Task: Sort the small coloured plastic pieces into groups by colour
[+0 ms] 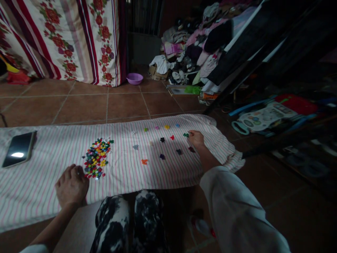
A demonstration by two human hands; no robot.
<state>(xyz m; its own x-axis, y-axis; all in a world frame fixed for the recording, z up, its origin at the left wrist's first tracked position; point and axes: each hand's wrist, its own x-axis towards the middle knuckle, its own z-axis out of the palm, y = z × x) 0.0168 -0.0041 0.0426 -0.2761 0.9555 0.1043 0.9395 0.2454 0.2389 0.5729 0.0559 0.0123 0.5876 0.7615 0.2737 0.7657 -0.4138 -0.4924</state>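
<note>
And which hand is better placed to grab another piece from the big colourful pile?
Probably the left hand: it's right beside the colourful pile. The right hand is much farther away, over by the small green cluster.

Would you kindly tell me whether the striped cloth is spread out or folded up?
Spread out: the striped cloth lies mostly flat beneath the multicoloured pile and the phone, with some bunching at its right end.
</note>
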